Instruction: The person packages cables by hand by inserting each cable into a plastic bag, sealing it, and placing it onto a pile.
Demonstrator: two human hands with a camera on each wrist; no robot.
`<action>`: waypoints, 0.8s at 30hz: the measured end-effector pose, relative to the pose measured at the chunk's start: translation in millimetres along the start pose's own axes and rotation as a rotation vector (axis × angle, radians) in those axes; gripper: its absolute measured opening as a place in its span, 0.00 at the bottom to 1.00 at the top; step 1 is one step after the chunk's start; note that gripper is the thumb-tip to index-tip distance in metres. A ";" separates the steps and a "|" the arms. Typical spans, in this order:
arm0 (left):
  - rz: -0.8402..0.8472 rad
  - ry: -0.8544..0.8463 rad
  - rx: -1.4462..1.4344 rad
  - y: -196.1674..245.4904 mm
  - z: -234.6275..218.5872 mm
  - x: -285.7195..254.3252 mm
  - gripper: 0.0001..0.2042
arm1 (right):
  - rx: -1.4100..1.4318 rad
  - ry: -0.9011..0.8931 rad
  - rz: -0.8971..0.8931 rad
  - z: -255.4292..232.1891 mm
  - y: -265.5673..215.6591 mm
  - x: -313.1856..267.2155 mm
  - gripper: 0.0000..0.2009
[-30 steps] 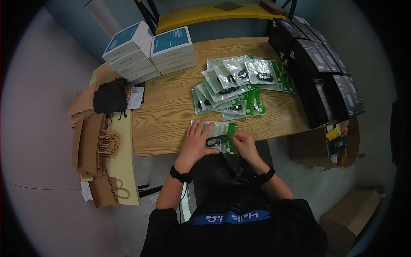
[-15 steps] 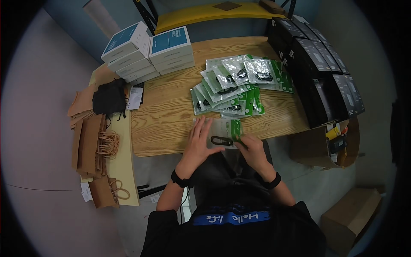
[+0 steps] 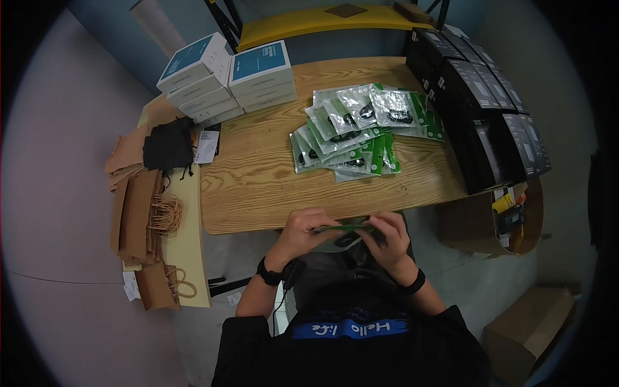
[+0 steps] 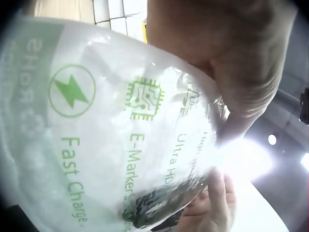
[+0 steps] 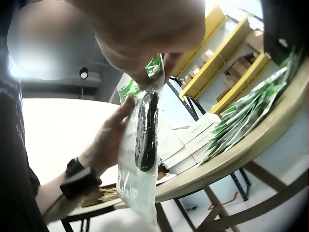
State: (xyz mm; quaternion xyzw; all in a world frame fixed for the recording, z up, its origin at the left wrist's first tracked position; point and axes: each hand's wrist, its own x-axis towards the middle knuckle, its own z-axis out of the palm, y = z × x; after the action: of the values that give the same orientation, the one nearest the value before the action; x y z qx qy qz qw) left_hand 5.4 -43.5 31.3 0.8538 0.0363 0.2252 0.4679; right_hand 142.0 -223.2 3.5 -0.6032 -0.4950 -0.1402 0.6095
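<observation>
A clear plastic pouch with a green top band point(image 3: 347, 228) is held between both hands just off the table's front edge, seen nearly edge-on in the head view. The left hand point(image 3: 303, 232) pinches one end and the right hand point(image 3: 387, 240) pinches the other. In the right wrist view a coiled black cable point(image 5: 146, 130) lies inside the pouch, which hangs below the right hand point(image 5: 149, 38), with the left hand point(image 5: 107, 140) beside it. The left wrist view shows green print on the pouch point(image 4: 106, 111), including "Fast Charge".
Similar pouches point(image 3: 351, 129) lie piled on the wooden table point(image 3: 258, 187). White-and-blue boxes point(image 3: 261, 71) stand at the back left, black boxes point(image 3: 477, 97) at the right. Brown paper bags point(image 3: 135, 213) and a black cloth pouch point(image 3: 169, 145) are at the left. An open carton point(image 3: 464, 229) stands below right.
Both hands have drawn the pouch off the tabletop towards the body and tilted it from flat to nearly edge-on. The left hand has gone from lying spread on it to pinching its end.
</observation>
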 end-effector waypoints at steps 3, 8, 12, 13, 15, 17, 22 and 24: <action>-0.015 0.030 -0.095 1.2 4.6 0.9 0.07 | 0.186 -0.133 0.327 -9.5 9.7 0.0 0.11; -0.117 -0.014 -0.126 -3.3 11.1 1.0 0.07 | 0.146 -0.372 0.353 -12.1 13.9 0.7 0.08; -0.198 0.003 -0.298 -2.5 18.8 -0.7 0.06 | 0.170 -0.365 0.318 -11.0 18.0 -4.4 0.08; -0.156 0.043 -0.311 -1.5 20.0 -0.1 0.06 | 0.180 -0.362 0.333 -11.0 18.7 -5.3 0.08; -0.154 0.018 -0.311 -3.8 18.7 -2.1 0.06 | 0.211 -0.354 0.336 -10.4 16.4 -3.8 0.08; -0.151 -0.005 -0.312 -6.1 17.8 -4.2 0.06 | 0.241 -0.346 0.337 -13.3 11.5 2.3 0.08; -0.055 0.013 -0.252 -3.1 17.3 -3.8 0.07 | 0.212 -0.504 0.356 -15.6 16.0 6.2 0.08; -0.092 0.004 -0.183 -2.2 14.5 -4.4 0.06 | 0.143 -0.517 0.318 -17.6 17.1 6.7 0.08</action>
State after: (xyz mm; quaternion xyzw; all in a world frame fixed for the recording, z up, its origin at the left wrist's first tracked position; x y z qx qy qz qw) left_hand 7.9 -54.8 21.3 0.8046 0.0557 0.2075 0.5537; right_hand 165.9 -231.8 2.4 -0.6443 -0.5416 0.1503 0.5185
